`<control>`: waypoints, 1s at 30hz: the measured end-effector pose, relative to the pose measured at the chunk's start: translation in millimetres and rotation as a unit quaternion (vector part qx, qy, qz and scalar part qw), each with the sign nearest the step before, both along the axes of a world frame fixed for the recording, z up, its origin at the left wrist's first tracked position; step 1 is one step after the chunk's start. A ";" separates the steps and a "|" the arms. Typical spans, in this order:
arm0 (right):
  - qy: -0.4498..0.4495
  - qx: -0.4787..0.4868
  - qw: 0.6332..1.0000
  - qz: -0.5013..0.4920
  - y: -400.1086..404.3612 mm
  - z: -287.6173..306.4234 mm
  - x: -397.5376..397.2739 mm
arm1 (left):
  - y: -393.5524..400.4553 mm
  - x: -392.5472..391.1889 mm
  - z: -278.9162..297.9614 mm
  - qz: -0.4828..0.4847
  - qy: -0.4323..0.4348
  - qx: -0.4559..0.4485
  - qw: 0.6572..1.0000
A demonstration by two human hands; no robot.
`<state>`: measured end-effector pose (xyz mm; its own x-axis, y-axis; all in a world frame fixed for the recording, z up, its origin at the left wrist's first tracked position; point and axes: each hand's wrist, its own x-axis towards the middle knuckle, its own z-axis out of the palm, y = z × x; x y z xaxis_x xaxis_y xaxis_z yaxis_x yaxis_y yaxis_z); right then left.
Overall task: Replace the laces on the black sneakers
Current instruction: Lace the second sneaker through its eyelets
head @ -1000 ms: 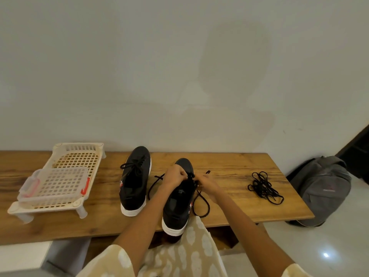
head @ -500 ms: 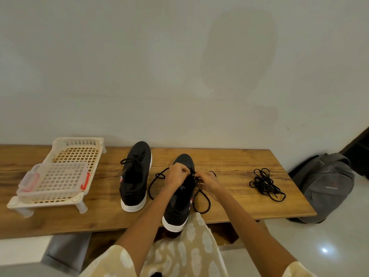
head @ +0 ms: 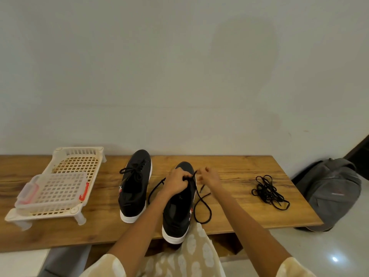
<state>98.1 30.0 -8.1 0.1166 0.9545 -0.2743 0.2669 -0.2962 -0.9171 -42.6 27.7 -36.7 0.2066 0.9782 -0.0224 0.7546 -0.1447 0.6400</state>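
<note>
Right hand (head: pixel 209 177) drawn rightward, both hands pinching thin black lace (head: pixel 199 196), left hand (head: pixel 175 183) on matte sneaker (head: pixel 177 208)

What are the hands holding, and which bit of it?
The left hand grips the black lace right at the top of the nearer sneaker, by the eyelets. The right hand is blurred; it seems to pinch the lace's other strand.

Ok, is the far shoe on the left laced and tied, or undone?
Laced and tied: the left shoe shows a bow with loops over its tongue, and neither hand touches it.
</note>
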 end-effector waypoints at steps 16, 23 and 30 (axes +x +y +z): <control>-0.225 0.128 0.945 0.199 -2.4 75.3 40.3 | 14.3 34.6 132.0 0.118 -0.298 0.055 0.946; -0.067 0.129 0.948 0.284 -21.8 93.1 1.6 | 2.9 27.2 163.4 0.124 -0.474 -0.009 0.872; 0.012 0.141 0.948 0.286 -19.1 139.9 1.1 | -1.9 -0.3 150.0 0.214 -0.527 -0.025 0.822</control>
<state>99.3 10.8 131.8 -0.4447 0.8957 0.0050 0.2871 0.1478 -0.9464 -42.9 25.8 113.4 -0.2258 0.9696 -0.0946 -0.2485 0.0366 0.9679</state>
